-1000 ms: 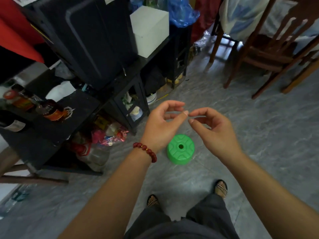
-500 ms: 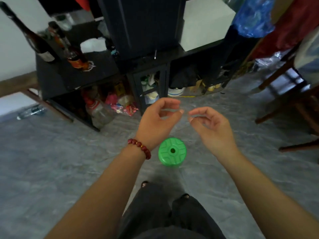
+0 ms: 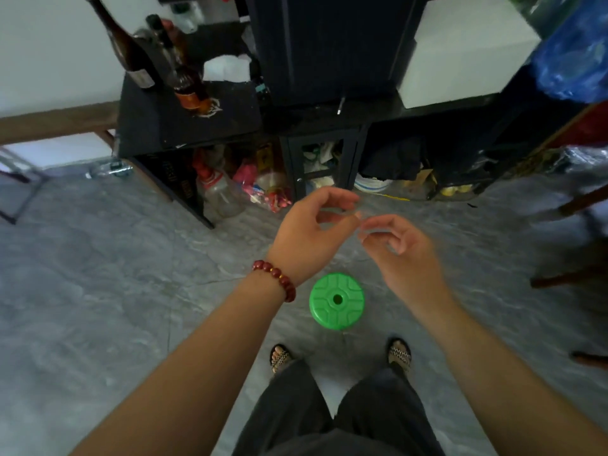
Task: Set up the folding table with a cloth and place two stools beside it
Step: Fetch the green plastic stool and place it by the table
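Over the last second my view has swung left: the wooden chairs that filled the upper right have slid almost out at the right edge, and the black shelf unit with its bottles now runs across the top of the frame. The hands have hardly altered. My left hand and right hand stay raised at centre frame, fingers loosely curled and tips almost meeting. I can see nothing held in either, though motion blur hides anything tiny. The green stool stands upright on the grey floor, just below the hands and just ahead of my feet, untouched. I see only 1 stool, no cloth and no unfolded table. A thin metal frame has come in at the far left edge; I cannot tell whether it is the table. I judge the setup barely started, with the turn probably a search.
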